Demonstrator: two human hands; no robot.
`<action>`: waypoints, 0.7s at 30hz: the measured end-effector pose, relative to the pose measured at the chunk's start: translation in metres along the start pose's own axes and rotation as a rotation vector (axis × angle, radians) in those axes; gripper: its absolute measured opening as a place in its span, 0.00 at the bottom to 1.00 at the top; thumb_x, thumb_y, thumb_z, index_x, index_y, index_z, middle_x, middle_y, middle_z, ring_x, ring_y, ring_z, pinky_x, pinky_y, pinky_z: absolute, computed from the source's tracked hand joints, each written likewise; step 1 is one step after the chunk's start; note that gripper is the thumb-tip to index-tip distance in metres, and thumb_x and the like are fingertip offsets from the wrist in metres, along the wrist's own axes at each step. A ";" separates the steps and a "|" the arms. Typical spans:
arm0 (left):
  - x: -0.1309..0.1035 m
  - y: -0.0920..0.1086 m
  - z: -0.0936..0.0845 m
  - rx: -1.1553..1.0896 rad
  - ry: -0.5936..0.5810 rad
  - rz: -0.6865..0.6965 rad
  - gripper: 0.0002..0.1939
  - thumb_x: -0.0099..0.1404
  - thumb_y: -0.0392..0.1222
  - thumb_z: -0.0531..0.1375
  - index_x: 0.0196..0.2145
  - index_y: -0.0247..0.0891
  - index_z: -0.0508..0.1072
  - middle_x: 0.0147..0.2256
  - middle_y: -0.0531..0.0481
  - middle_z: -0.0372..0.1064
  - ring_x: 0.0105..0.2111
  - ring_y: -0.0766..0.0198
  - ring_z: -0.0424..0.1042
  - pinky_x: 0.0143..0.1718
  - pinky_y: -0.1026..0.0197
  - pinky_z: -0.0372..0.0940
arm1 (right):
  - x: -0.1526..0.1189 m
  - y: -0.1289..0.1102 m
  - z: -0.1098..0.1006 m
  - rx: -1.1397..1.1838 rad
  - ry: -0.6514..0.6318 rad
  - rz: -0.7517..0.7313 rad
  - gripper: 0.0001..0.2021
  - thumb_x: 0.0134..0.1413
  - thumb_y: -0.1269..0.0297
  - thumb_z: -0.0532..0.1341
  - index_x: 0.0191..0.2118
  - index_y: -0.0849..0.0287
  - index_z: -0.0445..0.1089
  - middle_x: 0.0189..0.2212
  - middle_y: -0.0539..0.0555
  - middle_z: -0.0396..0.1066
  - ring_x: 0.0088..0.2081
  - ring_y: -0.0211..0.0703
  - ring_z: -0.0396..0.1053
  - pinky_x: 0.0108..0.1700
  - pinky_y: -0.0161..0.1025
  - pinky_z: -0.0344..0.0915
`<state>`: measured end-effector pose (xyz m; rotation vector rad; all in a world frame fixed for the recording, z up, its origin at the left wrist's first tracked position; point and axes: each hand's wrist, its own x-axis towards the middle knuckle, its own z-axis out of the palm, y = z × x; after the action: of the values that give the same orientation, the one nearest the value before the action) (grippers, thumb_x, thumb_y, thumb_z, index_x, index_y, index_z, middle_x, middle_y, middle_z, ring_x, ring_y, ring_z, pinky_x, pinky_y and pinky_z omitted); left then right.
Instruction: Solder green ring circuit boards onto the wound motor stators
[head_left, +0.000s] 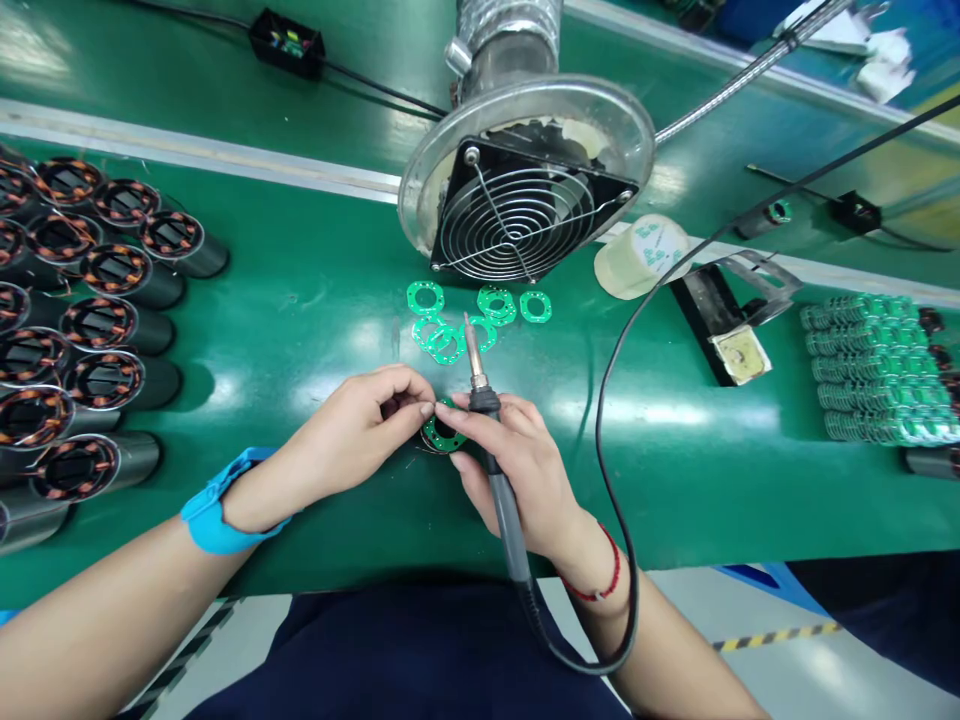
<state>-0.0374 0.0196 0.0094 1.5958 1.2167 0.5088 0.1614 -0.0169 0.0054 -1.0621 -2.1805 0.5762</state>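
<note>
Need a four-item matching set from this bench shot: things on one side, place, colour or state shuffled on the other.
1. soldering iron
2. fan
3. wristband
4. metal cylinders

A. bright blue
B. grouped on the left of the bench
C. held in the right hand
D. covered by a wire guard

Pairs: 1-C, 2-D, 3-A, 4-B

I can't make out any words, brands or numbers from my end. The roll [613, 270] carries a white round label [654, 240] printed in green, but the print is too small and blurred for me to read. On the floor [821, 680] I see one marking, a yellow-and-black striped band [780, 637], at lower right past the table's edge [705, 562].
</note>
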 end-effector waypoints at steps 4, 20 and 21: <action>0.001 0.005 -0.002 0.067 0.015 0.059 0.08 0.65 0.38 0.53 0.29 0.38 0.69 0.28 0.54 0.65 0.28 0.67 0.63 0.29 0.64 0.59 | -0.001 -0.002 0.003 0.143 0.123 0.095 0.19 0.63 0.75 0.55 0.57 0.52 0.62 0.40 0.52 0.81 0.44 0.45 0.77 0.51 0.49 0.69; 0.011 -0.002 -0.006 -0.037 -0.081 -0.127 0.08 0.61 0.43 0.56 0.27 0.38 0.69 0.22 0.56 0.62 0.23 0.69 0.59 0.24 0.64 0.54 | -0.014 0.002 -0.002 0.268 0.425 0.097 0.10 0.66 0.56 0.55 0.42 0.53 0.71 0.20 0.47 0.69 0.16 0.37 0.65 0.20 0.38 0.67; 0.011 -0.001 -0.006 -0.034 -0.080 -0.130 0.08 0.60 0.43 0.55 0.27 0.38 0.68 0.22 0.56 0.62 0.22 0.69 0.59 0.24 0.64 0.54 | -0.012 0.002 -0.003 0.257 0.416 0.079 0.10 0.66 0.57 0.55 0.42 0.53 0.71 0.20 0.47 0.69 0.15 0.37 0.65 0.20 0.38 0.66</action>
<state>-0.0385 0.0323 0.0081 1.4834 1.2357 0.3767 0.1700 -0.0254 0.0019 -1.0264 -1.6635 0.5919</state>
